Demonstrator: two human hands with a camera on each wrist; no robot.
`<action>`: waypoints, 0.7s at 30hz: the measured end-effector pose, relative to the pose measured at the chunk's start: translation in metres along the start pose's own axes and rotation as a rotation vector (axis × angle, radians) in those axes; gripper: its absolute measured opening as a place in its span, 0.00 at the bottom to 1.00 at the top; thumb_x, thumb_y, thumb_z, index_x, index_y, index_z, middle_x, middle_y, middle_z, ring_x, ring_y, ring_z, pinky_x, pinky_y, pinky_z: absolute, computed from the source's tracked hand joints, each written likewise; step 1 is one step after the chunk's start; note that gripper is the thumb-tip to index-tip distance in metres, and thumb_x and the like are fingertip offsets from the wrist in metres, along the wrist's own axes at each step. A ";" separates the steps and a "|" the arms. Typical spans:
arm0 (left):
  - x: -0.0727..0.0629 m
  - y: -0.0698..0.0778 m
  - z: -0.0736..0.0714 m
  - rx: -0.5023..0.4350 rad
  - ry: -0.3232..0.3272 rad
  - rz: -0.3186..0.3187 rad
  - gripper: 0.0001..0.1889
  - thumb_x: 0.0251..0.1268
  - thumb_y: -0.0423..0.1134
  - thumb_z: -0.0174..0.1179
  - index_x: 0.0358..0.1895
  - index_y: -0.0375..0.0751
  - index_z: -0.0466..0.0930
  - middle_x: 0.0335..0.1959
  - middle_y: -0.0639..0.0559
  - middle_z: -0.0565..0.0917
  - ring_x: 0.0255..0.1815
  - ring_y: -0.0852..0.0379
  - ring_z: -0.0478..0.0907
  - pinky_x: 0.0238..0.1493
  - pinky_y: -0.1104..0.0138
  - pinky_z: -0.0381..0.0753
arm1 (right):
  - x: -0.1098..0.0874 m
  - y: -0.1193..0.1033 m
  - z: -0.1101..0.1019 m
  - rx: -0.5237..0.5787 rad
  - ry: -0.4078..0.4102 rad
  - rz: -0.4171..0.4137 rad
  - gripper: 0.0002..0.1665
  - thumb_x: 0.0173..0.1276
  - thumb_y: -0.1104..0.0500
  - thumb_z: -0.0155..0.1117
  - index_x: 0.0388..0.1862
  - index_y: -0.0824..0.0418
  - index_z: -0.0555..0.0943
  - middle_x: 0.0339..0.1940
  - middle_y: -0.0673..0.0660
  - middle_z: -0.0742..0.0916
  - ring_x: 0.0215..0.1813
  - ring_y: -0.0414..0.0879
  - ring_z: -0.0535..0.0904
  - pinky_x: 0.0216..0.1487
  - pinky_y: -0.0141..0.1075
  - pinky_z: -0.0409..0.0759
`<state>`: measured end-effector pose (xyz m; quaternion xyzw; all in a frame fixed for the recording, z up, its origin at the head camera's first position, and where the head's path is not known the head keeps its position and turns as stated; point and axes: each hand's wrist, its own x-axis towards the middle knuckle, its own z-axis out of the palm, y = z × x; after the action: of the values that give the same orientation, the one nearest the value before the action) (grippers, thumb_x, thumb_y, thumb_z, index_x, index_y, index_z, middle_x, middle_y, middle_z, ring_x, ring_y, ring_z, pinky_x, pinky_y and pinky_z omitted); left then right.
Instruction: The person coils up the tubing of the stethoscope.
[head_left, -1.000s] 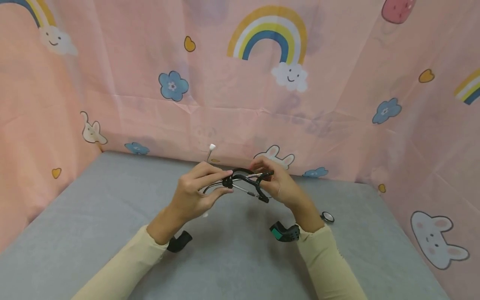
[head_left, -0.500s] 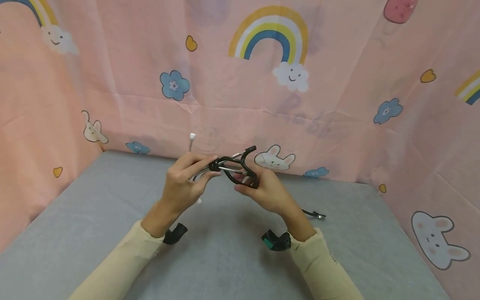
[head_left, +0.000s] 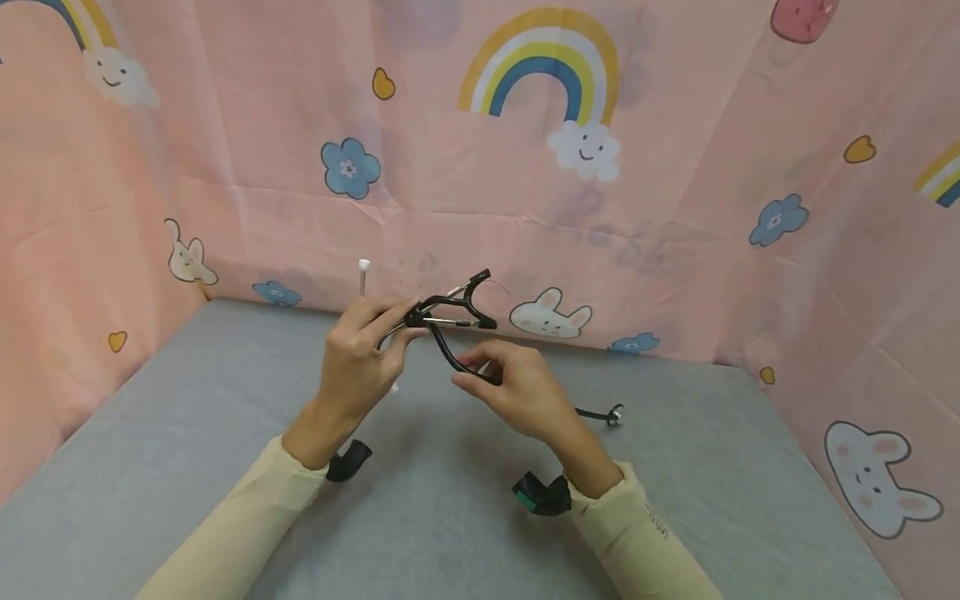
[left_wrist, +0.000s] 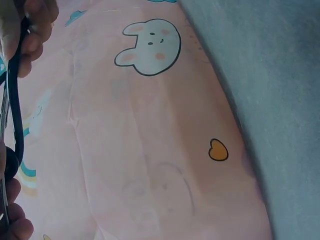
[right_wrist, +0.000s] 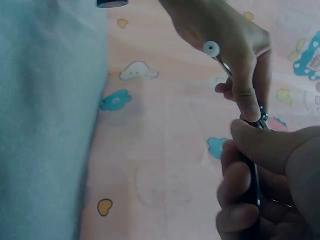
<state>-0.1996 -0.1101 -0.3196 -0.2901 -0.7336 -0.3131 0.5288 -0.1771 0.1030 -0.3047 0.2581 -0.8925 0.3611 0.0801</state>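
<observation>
A black stethoscope is held off the table between both hands. My left hand [head_left: 352, 358] pinches its metal ear tubes at a dark band [head_left: 416, 315]. One white ear tip [head_left: 363, 265] sticks up behind that hand, and another [head_left: 393, 389] shows below it. Folded back to the right of the band is the forked black yoke [head_left: 474, 307]. My right hand [head_left: 517, 387] grips the black tubing [head_left: 447, 352] below the fork, thumb against fingers. Past the right wrist hangs the chest piece [head_left: 615, 415] on the tube's end. In the right wrist view, an ear tip [right_wrist: 211, 48] overlaps the left hand.
A grey cloth-covered table [head_left: 450, 517] lies beneath the hands. Pink printed curtain [head_left: 420, 167] hangs behind it and along both sides. Black wrist mounts [head_left: 542, 493] stick out at each cuff.
My right hand has moved from the yoke down and left onto the tubing, drawing a length away from the fork. My left hand has shifted left and slightly up. The chest piece has swung left.
</observation>
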 end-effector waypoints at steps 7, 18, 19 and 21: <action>-0.001 -0.002 0.001 0.026 -0.008 -0.023 0.15 0.53 0.32 0.74 0.44 0.30 0.88 0.36 0.42 0.86 0.34 0.47 0.79 0.32 0.62 0.77 | -0.003 -0.006 0.007 -0.130 0.053 -0.095 0.12 0.66 0.54 0.71 0.46 0.56 0.87 0.36 0.48 0.87 0.30 0.36 0.76 0.30 0.28 0.76; -0.005 -0.002 0.004 0.116 -0.061 0.061 0.15 0.54 0.30 0.73 0.47 0.32 0.88 0.37 0.44 0.85 0.34 0.48 0.79 0.33 0.62 0.83 | -0.009 -0.015 0.009 -0.163 0.127 -0.203 0.09 0.68 0.58 0.69 0.44 0.58 0.87 0.34 0.48 0.84 0.28 0.35 0.72 0.28 0.27 0.74; -0.006 -0.001 0.004 0.128 -0.071 0.070 0.15 0.54 0.30 0.73 0.46 0.32 0.88 0.37 0.44 0.85 0.34 0.48 0.80 0.32 0.62 0.83 | -0.009 -0.015 0.009 -0.164 0.136 -0.216 0.08 0.68 0.58 0.68 0.44 0.59 0.87 0.34 0.49 0.84 0.27 0.35 0.71 0.27 0.27 0.74; -0.007 0.000 0.005 0.152 -0.098 0.087 0.14 0.54 0.30 0.73 0.46 0.32 0.88 0.37 0.45 0.85 0.35 0.48 0.80 0.33 0.62 0.84 | -0.009 -0.015 0.008 -0.161 0.159 -0.245 0.08 0.68 0.58 0.68 0.43 0.60 0.87 0.34 0.50 0.84 0.27 0.36 0.71 0.27 0.27 0.73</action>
<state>-0.2012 -0.1068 -0.3276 -0.2958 -0.7670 -0.2190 0.5256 -0.1617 0.0919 -0.3043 0.3284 -0.8712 0.2954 0.2141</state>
